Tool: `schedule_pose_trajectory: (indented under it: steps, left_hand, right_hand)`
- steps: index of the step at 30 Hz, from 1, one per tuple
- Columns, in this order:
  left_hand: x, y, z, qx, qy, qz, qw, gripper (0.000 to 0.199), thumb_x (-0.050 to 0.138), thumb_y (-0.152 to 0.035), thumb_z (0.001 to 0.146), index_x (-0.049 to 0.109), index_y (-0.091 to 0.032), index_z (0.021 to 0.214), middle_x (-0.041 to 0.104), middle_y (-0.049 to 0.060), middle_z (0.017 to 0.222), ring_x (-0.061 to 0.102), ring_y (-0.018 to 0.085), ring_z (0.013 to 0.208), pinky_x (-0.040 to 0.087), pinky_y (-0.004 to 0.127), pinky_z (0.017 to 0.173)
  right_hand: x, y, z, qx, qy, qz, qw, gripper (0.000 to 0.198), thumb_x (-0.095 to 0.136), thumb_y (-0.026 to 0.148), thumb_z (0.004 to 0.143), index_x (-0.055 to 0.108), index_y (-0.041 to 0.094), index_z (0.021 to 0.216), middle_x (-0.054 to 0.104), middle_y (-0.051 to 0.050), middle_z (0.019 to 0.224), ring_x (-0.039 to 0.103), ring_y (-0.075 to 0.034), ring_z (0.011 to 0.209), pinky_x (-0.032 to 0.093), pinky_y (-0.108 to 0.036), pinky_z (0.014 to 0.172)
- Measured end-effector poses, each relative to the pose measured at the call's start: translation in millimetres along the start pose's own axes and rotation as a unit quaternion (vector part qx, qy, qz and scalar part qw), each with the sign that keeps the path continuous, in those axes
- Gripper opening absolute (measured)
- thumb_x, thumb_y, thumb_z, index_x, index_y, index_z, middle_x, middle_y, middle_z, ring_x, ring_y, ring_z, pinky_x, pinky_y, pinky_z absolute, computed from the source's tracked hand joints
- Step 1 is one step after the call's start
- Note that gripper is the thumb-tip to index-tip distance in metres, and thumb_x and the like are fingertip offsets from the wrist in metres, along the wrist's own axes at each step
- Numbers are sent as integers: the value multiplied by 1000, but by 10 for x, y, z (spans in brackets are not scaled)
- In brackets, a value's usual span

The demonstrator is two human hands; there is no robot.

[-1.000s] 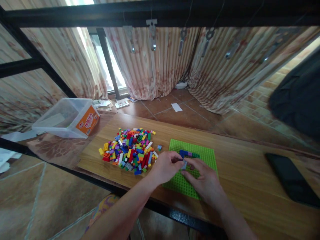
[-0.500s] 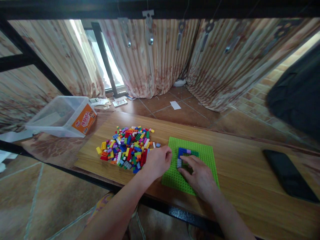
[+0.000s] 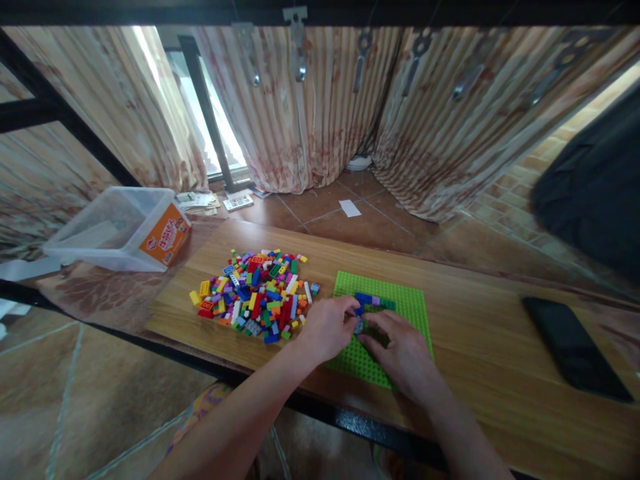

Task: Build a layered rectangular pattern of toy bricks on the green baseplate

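Note:
On the green baseplate [image 3: 403, 333], a row of blue, purple and dark green bricks [image 3: 375, 301] runs along the far side, and blue bricks turn toward me at its left end. A grey brick [image 3: 359, 325] sits at the near end of that turn. My right hand [image 3: 400, 350] is closed around the grey brick from the right, thumb and forefinger at its edges. From the left, my left hand [image 3: 327, 327] reaches over the baseplate, its fingertips pinched together at the same bricks. Whatever is in that pinch is hidden by the fingers.
A heap of loose coloured bricks [image 3: 260, 293] lies left of the baseplate on the wooden board [image 3: 470, 320]. A clear plastic box [image 3: 113, 230] with an orange label stands at the far left. At the right lies a black phone [image 3: 575, 347]. Metal hooks [image 3: 299, 53] hang in front of the curtains.
My left hand has moved right, from the baseplate's left edge to the blue and grey bricks. My right hand stays at the grey brick. The whole view has shifted slightly.

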State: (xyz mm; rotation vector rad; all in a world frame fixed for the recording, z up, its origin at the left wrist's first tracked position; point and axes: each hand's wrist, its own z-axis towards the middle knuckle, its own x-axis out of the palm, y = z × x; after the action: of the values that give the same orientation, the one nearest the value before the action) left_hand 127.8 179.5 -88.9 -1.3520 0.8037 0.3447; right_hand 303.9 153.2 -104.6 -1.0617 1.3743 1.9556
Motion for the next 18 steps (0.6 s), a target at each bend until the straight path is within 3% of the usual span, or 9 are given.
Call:
schedule_pose_trajectory:
  steps: [9, 18]
  left_hand:
    - [-7, -14, 10, -8, -3, -1, 1000, 27, 54, -15, 83, 68, -20, 104, 76, 3, 92, 70, 19, 87, 52, 28, 79]
    - [7, -32, 7, -42, 0, -12, 999, 26, 61, -23, 82, 69, -19, 106, 76, 5, 94, 69, 20, 84, 51, 29, 75]
  right_hand:
    - [15, 6, 21, 13, -6, 20, 1000, 17, 61, 26, 85, 66, 22, 100, 67, -3, 89, 62, -20, 84, 48, -35, 77]
    - [18, 6, 35, 19, -9, 27, 999, 14, 63, 26, 83, 67, 22, 95, 66, -2, 84, 61, -19, 82, 47, -33, 75]
